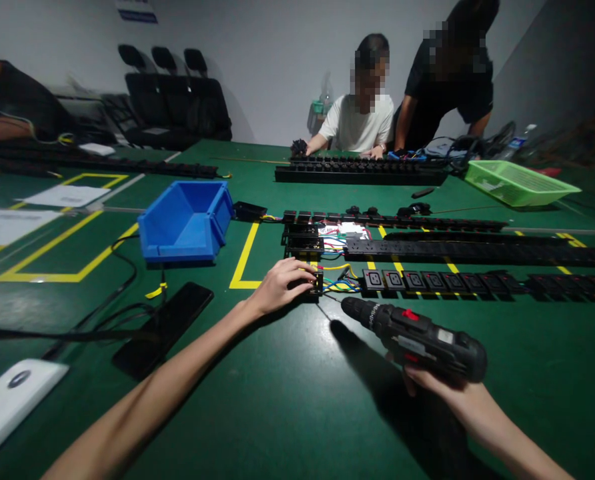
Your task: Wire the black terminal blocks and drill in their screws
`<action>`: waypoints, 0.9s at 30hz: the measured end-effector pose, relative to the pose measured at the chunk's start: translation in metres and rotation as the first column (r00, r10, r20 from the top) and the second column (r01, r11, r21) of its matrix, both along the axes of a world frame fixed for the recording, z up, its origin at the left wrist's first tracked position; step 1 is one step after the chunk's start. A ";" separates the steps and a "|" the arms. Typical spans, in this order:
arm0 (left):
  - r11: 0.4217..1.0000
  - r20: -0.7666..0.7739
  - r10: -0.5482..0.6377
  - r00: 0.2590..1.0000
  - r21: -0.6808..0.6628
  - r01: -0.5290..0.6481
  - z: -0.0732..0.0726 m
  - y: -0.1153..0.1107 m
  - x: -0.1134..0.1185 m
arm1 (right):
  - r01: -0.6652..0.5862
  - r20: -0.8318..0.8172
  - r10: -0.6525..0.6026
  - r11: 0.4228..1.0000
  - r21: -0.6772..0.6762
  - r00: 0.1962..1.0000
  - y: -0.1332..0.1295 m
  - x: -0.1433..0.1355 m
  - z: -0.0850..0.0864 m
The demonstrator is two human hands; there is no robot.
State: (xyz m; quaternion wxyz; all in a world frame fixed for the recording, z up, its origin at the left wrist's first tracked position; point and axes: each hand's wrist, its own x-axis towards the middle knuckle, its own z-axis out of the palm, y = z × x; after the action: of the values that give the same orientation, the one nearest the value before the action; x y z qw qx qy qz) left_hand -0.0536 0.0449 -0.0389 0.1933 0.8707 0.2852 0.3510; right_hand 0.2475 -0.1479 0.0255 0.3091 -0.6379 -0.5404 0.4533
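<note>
In the head view, my right hand [440, 387] grips a black cordless drill [417, 337] with red marks. Its thin bit points left, close to a small black terminal module [318, 285]. My left hand [283, 287] is closed over that module, fingertips on its top. Yellow, green and blue wires [345, 283] run from the module toward a row of black power sockets [412, 281]. Just behind my left hand lie similar black modules [303, 241] with wires, joined to a long black strip [457, 251].
A blue bin [182, 223] stands left of the modules, with a black phone [165, 330] and cables nearer me. At the back right is a green basket [520, 183]. Two people [365, 123] work across the green table [257, 427], beside a long black rail [360, 176].
</note>
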 end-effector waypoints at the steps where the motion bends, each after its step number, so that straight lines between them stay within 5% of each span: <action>1: 1.000 0.000 -0.002 1.000 0.008 0.002 -0.001 0.001 0.001 | -0.015 0.015 0.015 1.000 -0.008 1.000 -0.001 0.001 0.000; 27: 0.989 0.058 0.141 0.988 0.037 -0.143 -0.011 -0.012 0.009 | 0.139 -0.105 -0.145 0.988 -0.062 0.984 -0.022 -0.010 0.007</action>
State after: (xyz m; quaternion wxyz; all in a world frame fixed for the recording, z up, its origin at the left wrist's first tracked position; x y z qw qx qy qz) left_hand -0.0445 0.0326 -0.0496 0.1578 0.8420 0.3337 0.3934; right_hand 0.2379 -0.1699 0.0328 0.3523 -0.6574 -0.4630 0.4790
